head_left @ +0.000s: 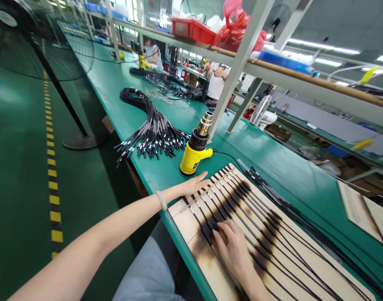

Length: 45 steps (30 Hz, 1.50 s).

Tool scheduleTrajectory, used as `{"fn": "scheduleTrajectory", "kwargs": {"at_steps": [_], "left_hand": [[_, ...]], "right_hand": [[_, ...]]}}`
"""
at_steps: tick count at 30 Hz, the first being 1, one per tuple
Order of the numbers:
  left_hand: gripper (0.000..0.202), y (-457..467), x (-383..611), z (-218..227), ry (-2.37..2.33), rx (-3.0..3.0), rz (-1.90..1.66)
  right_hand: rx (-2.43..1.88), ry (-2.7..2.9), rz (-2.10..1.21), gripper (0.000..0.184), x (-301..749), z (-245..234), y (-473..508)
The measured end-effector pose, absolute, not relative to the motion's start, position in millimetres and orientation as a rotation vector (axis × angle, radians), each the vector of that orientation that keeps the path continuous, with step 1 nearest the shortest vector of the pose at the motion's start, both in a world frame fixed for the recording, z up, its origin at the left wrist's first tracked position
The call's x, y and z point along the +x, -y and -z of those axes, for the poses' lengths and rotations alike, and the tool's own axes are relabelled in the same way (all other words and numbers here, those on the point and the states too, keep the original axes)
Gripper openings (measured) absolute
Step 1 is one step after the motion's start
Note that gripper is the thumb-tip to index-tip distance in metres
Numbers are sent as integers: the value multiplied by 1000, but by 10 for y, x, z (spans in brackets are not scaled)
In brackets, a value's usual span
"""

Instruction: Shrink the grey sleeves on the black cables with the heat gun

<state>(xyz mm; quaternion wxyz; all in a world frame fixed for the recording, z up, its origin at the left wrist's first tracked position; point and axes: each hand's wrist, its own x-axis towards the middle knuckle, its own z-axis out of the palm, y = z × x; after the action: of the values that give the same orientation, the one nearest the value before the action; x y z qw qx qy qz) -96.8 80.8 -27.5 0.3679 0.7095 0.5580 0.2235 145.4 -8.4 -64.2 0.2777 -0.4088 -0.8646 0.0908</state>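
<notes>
A scorched wooden board point(206, 267) lies on the bench, with several black cables point(257, 225) laid side by side across it. Their ends have white bands and lie along a strip near the board's far left edge. My left hand point(194, 184) rests flat over these cable ends, fingers stretched out. Lower on the board, the curled fingers and thumb of my right hand point(232, 244) close on a black cable near the dark burn mark; the palm hides part of it. A yellow heat gun point(193, 156) stands upright beyond my left hand, nozzle up.
A bundle of black cables point(150, 125) lies on the green bench point(112, 102), tips over its left edge. More loose cables point(272, 194) run right of the board. A shelf post point(238, 62) rises behind the heat gun. A floor fan point(53, 79) stands left. Other people sit farther back.
</notes>
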Motion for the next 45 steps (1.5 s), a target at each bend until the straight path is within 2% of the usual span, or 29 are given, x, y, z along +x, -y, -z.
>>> {"fn": "scheduleTrajectory", "kwargs": {"at_steps": [2, 5, 7, 8, 9, 12, 14, 15, 20, 25, 28, 34, 40, 43, 45], "left_hand": [[61, -729, -1018, 202, -1496, 1836, -734], [32, -634, -1142, 99, -1733, 1821, -1084], [20, -641, -1240, 42, -1957, 1759, -1336], [20, -671, -1285, 21, -2052, 1728, -1435], [32, -719, -1322, 8, -2126, 1701, -1498], [90, -922, -1376, 25, -2171, 1636, -1413], [106, -1058, -1371, 74, -2122, 1549, -1272], [104, -1113, -1362, 100, -2112, 1500, -1219], [67, -1239, -1311, 81, -2239, 1453, -1113], [61, -1282, -1231, -301, -2245, 1720, -1189], [58, -1326, -1137, -655, -2086, 2073, -1248], [45, -1457, -859, -1398, -1575, 2932, -1164], [35, -1525, -353, -2000, -830, 3516, -915], [33, -1407, -21, -2221, -518, 3633, -756], [35, -1316, 156, -2303, -428, 3647, -675]], "right_hand": [[-1098, 2256, -275, 12, 1558, 623, 70], [-1119, 2203, -374, 11, 1742, 612, 57], [-1124, 2184, -432, 12, 1833, 616, 64], [-1119, 2174, -454, 13, 1859, 618, 73], [-1114, 2164, -472, 13, 1873, 618, 84], [-1108, 2139, -491, 15, 1855, 595, 135], [-1109, 2129, -471, 16, 1834, 566, 180], [-1111, 2124, -461, 17, 1833, 552, 205], [-1162, 2076, -491, 18, 1977, 538, 327], [-1183, 1912, -498, 17, 2400, 505, 350], [-1298, 1770, -541, 22, 2762, 364, 302], [-1609, 1238, -734, 54, 3310, -377, 143], [-1329, 1416, -1064, 58, 2959, -1242, -199], [-1150, 1515, -1232, 69, 2435, -1484, -352], [-1000, 1540, -1333, 66, 2119, -1547, -422]]}}
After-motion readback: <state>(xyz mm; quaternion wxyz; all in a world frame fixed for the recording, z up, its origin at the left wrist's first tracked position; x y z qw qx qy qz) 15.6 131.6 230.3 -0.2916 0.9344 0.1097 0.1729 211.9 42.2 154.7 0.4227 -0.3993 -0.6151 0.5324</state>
